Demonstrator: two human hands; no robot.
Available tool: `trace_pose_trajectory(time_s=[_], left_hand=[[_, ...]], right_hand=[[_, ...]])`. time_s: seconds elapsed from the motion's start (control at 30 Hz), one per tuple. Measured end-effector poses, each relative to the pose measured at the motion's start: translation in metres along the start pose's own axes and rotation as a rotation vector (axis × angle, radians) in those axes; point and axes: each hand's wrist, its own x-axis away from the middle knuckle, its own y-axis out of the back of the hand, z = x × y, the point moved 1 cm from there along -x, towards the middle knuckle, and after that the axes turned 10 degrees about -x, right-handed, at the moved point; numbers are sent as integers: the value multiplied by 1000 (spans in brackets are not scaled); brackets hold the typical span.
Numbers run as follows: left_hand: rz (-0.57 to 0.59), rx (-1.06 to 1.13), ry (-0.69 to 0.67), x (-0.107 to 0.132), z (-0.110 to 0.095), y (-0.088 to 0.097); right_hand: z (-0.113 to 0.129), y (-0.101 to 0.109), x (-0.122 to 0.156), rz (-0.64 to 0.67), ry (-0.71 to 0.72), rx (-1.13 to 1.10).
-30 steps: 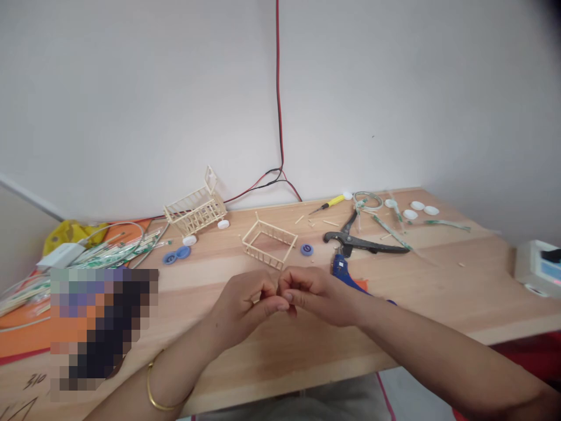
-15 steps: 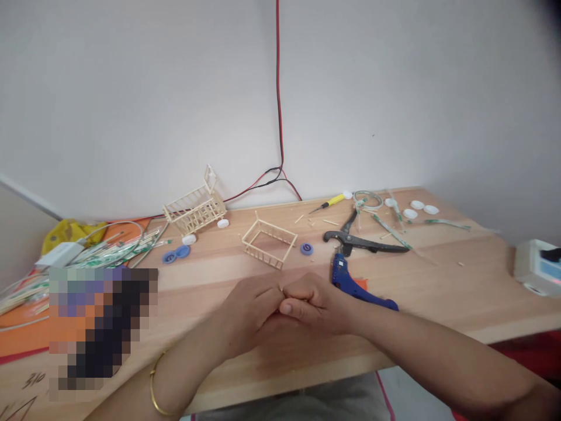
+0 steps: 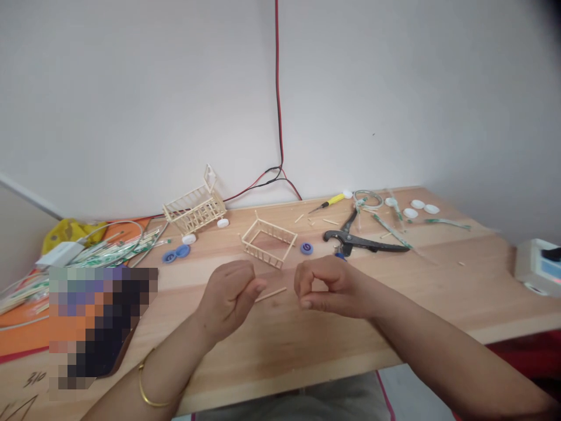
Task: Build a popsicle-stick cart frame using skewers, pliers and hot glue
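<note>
Left hand (image 3: pixel 230 295) curled shut, thumb pressed against the forefinger, pinching one end of a thin pale wooden stick (image 3: pixel 272 294). The stick juts out from the fingertips toward the person's right. Its long axis runs nearly level across the view, free end a touch higher than the held end. It sits low over the light wooden table (image 3: pixel 438 280); whether it touches the board cannot be told. Right hand (image 3: pixel 326 286) lies off the free end and is not touching it, a clear gap between. Its fingers are curled in, thumb and forefinger bent into a ring, nothing visible in the grip. So the left hand has the stick, the right is the near neighbour, and the stick points straight across at it. Just beyond the two hands stands a small open box frame of pale sticks (image 3: pixel 269 240), with a blue plastic bottle cap (image 3: pixel 307 249) beside its right corner. Right of that lie black-handled pliers (image 3: pixel 363 240). A bit of blue plastic tool (image 3: pixel 338 255) shows over the right knuckles, the rest hidden. Further back and left sits a little cart built of pale sticks (image 3: pixel 195 209), white caps near it, and two blue bottle caps (image 3: pixel 176 254) in front. A yellow-handled screwdriver (image 3: pixel 328 203) rests near the wall, where red and black wires (image 3: pixel 277 117) come down.
</note>
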Motion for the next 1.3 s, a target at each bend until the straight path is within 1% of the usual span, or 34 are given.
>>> trace_pose_trajectory(time_s=[0.07, 0.13, 0.33, 0.43, 0.57, 0.63, 0.73, 0.83, 1.0, 1.13, 1.2, 1.3], left_hand=[[15, -3, 64, -1, 2, 2], [40, 3, 77, 0, 5, 1], [78, -37, 38, 1, 10, -11], [67, -59, -29, 0, 7, -12], [26, -84, -121, -1, 4, -10], [6, -83, -123, -1, 5, -10], [-2, -63, -107, -1, 8, -10], [11, -33, -68, -2, 9, -8], [59, -56, 32, -3, 10, -6], [120, -67, 73, -3, 12, -10], [165, -90, 78, -2, 14, -13], [208, -153, 2, -3, 15, -16]], right_hand=[[-1, 3, 1, 8, 2, 8], [-3, 5, 3, 14, 12, 27], [-6, 6, 2, -17, -15, 55], [-4, 3, -1, -32, -20, 59], [-3, 2, -2, 40, -43, 135], [-4, 2, -1, 67, -40, 159], [-7, 4, 1, 66, -9, 163], [-9, 8, 2, 0, 18, 174], [-7, 17, 4, -211, -53, 198], [-6, 23, 4, -352, -47, 216], [-5, 25, 4, -380, -24, 198], [-2, 27, 4, -352, 7, 168]])
